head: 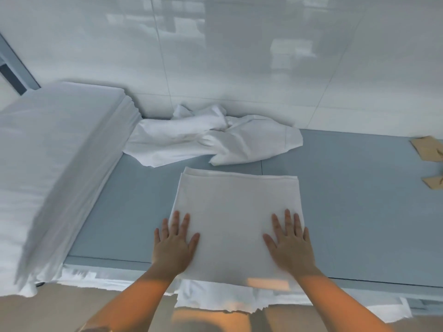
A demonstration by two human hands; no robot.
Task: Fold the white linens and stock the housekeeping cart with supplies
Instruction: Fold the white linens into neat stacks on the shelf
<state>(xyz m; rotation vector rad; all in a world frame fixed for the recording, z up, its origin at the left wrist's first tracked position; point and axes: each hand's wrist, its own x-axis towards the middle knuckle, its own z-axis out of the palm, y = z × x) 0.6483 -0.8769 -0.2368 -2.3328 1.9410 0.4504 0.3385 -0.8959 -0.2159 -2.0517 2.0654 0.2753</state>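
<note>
A folded linen (237, 226) is laid at the near edge of the tabletop (347, 200), overhanging it slightly. The left hand (175, 245) is pressed flat on its near-left corner, the right hand (291, 243) on its near-right part, fingers straight and spread. A crumpled linen (211, 137) is seen at the far edge, a stack (55, 152) along the left edge. Behind, a glossy tiled wall (239, 56).

blue-grey table (347, 200) | glossy white tiled wall (239, 56) behind | brown cardboard pieces (429, 152) at right edge
</note>
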